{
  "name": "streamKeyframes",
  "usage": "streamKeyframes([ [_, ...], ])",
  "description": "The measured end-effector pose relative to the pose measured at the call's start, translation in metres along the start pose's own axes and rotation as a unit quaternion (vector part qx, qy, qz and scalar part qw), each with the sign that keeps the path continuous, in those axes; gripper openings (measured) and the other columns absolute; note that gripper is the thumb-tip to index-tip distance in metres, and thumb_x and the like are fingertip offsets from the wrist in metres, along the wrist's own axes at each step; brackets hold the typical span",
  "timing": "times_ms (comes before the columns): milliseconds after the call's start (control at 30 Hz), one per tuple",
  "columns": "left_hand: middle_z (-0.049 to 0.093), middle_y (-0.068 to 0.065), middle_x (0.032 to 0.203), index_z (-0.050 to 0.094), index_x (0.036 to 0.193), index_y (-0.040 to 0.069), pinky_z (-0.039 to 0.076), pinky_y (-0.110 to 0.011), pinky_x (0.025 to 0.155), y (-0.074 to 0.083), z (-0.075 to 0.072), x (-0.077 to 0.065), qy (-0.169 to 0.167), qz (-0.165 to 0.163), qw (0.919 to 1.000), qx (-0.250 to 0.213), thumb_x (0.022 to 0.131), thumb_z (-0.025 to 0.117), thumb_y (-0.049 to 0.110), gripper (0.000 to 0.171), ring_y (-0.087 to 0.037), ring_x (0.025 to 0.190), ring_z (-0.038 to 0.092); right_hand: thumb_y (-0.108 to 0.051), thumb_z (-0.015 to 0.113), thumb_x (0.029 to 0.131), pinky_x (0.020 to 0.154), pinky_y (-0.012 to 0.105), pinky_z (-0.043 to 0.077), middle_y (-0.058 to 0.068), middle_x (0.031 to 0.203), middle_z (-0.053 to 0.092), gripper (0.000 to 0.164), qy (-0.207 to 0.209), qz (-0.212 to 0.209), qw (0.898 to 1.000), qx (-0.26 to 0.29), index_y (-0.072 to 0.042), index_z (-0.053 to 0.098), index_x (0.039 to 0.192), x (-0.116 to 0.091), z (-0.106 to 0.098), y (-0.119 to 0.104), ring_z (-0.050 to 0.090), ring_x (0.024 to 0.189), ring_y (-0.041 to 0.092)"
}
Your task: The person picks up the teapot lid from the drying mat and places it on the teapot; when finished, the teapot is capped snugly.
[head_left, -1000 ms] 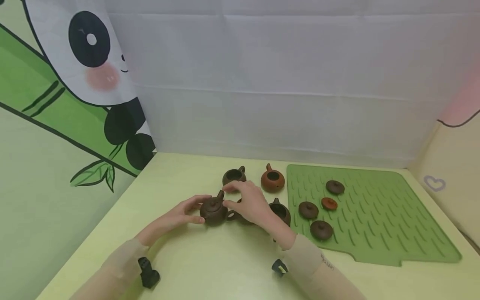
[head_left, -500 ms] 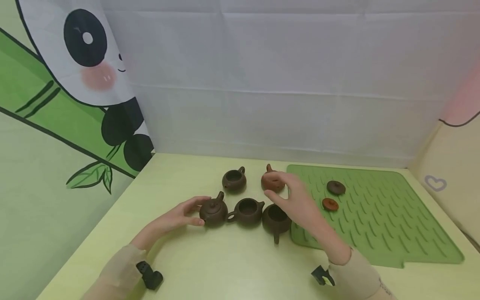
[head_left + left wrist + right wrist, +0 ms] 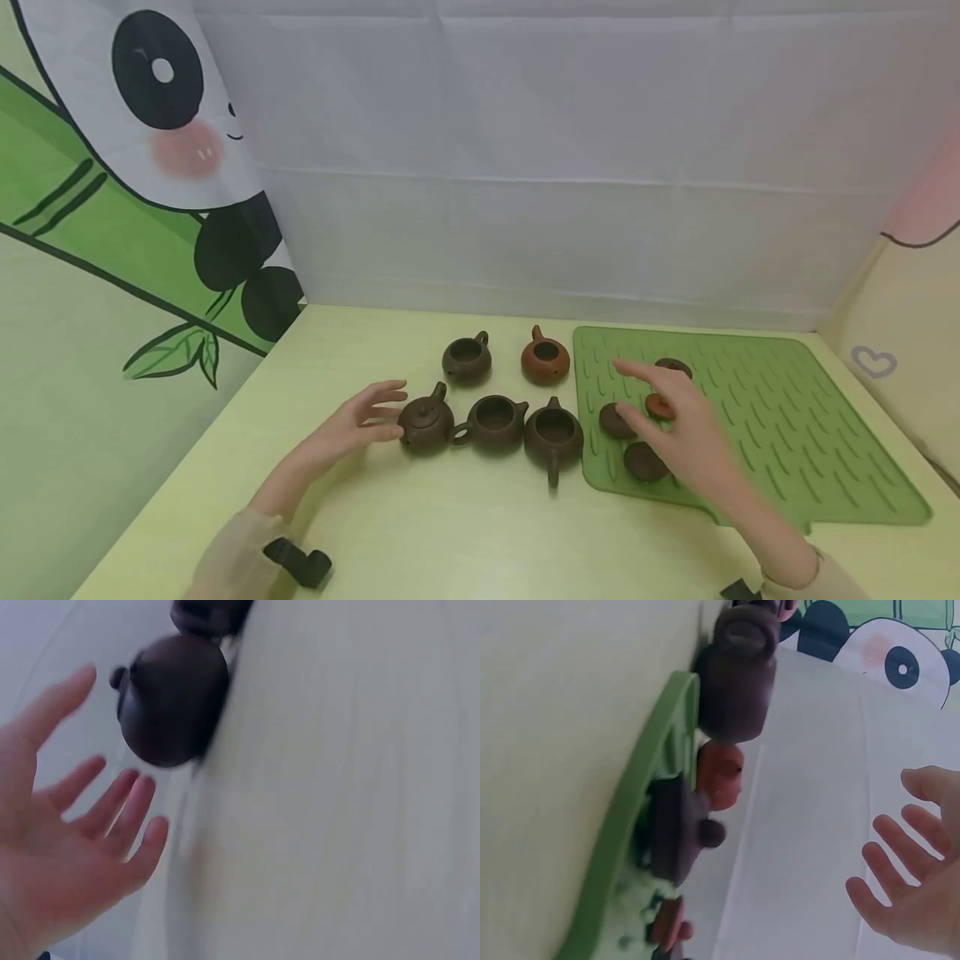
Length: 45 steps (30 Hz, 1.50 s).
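Note:
In the head view a dark brown teapot [image 3: 426, 423] with its lid on stands beside my left hand [image 3: 352, 427], whose fingers are spread just left of it. The left wrist view shows a gap between those fingers and the teapot [image 3: 174, 701]. My right hand [image 3: 686, 425] hovers over the green mat with thumb and fingers apart, holding nothing. Below it lie dark teapot lids, one near the thumb [image 3: 617, 420] and another dark lid [image 3: 645, 461] closer to me. A reddish lid [image 3: 658, 406] and a farther dark lid [image 3: 673, 367] are partly hidden by that hand.
Lidless dark teapots stand in the middle: one teapot [image 3: 495, 423], a second teapot [image 3: 553, 437] by the mat's left edge, and a third teapot [image 3: 467, 360] behind. A reddish-brown lidless teapot [image 3: 545, 360] is at the back. The green mat [image 3: 810, 433] covers the table's right side.
My right hand has moved right from the lidded teapot, across the other teapots, to above the lids on the mat. My left hand has drawn slightly left, off the lidded teapot.

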<state>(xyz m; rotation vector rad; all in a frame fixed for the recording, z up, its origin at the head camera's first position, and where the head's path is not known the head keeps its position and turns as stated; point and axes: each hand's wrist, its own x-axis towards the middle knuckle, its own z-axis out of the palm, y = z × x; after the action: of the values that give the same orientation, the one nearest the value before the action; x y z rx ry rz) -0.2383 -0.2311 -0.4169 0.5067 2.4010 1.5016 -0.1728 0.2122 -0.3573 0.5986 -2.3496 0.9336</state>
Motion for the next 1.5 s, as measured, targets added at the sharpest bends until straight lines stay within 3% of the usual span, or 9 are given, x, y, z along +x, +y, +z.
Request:
streamKeyframes([
  [100, 0.047, -0.02, 0.148, 0.039, 0.149, 0.014, 0.049, -0.042, 0.102, 0.013, 0.004, -0.004, 0.072, 0.012, 0.9973, -0.003, 0.093, 0.069, 0.024, 0.064, -0.042, 0.131, 0.051, 0.0, 0.077, 0.082, 0.084, 0.007, 0.036, 0.001, 0.12, 0.067, 0.062, 0.0, 0.005, 1.0, -0.007, -0.02, 0.059, 0.138, -0.009, -0.007, 0.007, 0.046, 0.094, -0.005],
  [200, 0.052, -0.015, 0.145, 0.046, 0.145, 0.017, 0.051, -0.032, 0.098, 0.03, 0.011, -0.007, 0.119, 0.043, 0.9918, 0.02, 0.093, 0.07, 0.022, 0.058, -0.034, 0.122, 0.059, -0.001, 0.077, 0.082, 0.092, 0.009, 0.036, 0.003, 0.129, 0.065, 0.066, -0.016, 0.016, 1.0, -0.022, -0.02, 0.055, 0.141, -0.016, -0.013, 0.013, 0.05, 0.101, -0.006],
  [433, 0.055, -0.002, 0.143, 0.049, 0.143, 0.024, 0.055, -0.03, 0.089, 0.063, 0.032, -0.011, 0.15, 0.103, 0.9796, 0.084, 0.089, 0.074, 0.018, 0.06, -0.023, 0.106, 0.068, -0.015, 0.076, 0.087, 0.097, 0.053, 0.039, 0.006, 0.143, 0.055, 0.08, -0.122, 0.038, 0.991, -0.05, -0.023, 0.034, 0.155, -0.027, -0.024, 0.023, 0.049, 0.119, 0.021],
  [667, 0.061, -0.009, 0.136, 0.052, 0.14, 0.012, 0.055, -0.026, 0.078, 0.071, 0.06, -0.006, 0.147, 0.121, 0.9707, 0.146, 0.083, 0.079, 0.011, 0.063, -0.019, 0.096, 0.069, -0.022, 0.075, 0.087, 0.096, 0.066, 0.039, 0.012, 0.149, 0.049, 0.082, -0.182, 0.05, 0.981, -0.052, -0.027, 0.03, 0.156, -0.036, -0.028, 0.031, 0.047, 0.127, 0.036],
  [867, 0.063, -0.009, 0.13, 0.055, 0.138, 0.013, 0.054, -0.031, 0.076, 0.074, 0.075, 0.002, 0.139, 0.129, 0.963, 0.192, 0.081, 0.08, 0.011, 0.062, -0.019, 0.093, 0.07, -0.021, 0.078, 0.084, 0.099, 0.067, 0.038, 0.013, 0.153, 0.044, 0.088, -0.224, 0.071, 0.97, -0.06, -0.028, 0.028, 0.156, -0.04, -0.029, 0.04, 0.043, 0.134, 0.042],
  [1067, 0.062, -0.003, 0.133, 0.054, 0.139, 0.018, 0.055, -0.031, 0.08, 0.079, 0.078, 0.011, 0.13, 0.111, 0.9535, 0.248, 0.081, 0.081, 0.014, 0.064, -0.01, 0.087, 0.069, -0.024, 0.078, 0.084, 0.102, 0.071, 0.033, 0.015, 0.151, 0.046, 0.083, -0.238, 0.074, 0.967, -0.055, -0.024, 0.033, 0.155, -0.042, -0.029, 0.045, 0.044, 0.134, 0.045],
  [1167, 0.062, 0.0, 0.133, 0.053, 0.141, 0.02, 0.054, -0.029, 0.079, 0.081, 0.079, 0.014, 0.127, 0.096, 0.9504, 0.267, 0.08, 0.081, 0.014, 0.067, -0.006, 0.084, 0.068, -0.024, 0.077, 0.086, 0.098, 0.068, 0.039, 0.013, 0.149, 0.049, 0.075, -0.236, 0.074, 0.967, -0.058, -0.022, 0.04, 0.151, -0.043, -0.028, 0.048, 0.048, 0.131, 0.043],
  [1500, 0.072, -0.004, 0.115, 0.061, 0.132, 0.018, 0.049, -0.022, 0.065, 0.081, 0.075, 0.026, 0.083, 0.065, 0.9523, 0.286, 0.081, 0.08, 0.012, 0.055, -0.003, 0.075, 0.064, -0.019, 0.078, 0.083, 0.089, 0.051, 0.05, 0.002, 0.121, 0.065, 0.047, -0.246, 0.088, 0.963, -0.069, -0.019, 0.064, 0.128, -0.046, -0.027, 0.056, 0.059, 0.11, 0.027],
])
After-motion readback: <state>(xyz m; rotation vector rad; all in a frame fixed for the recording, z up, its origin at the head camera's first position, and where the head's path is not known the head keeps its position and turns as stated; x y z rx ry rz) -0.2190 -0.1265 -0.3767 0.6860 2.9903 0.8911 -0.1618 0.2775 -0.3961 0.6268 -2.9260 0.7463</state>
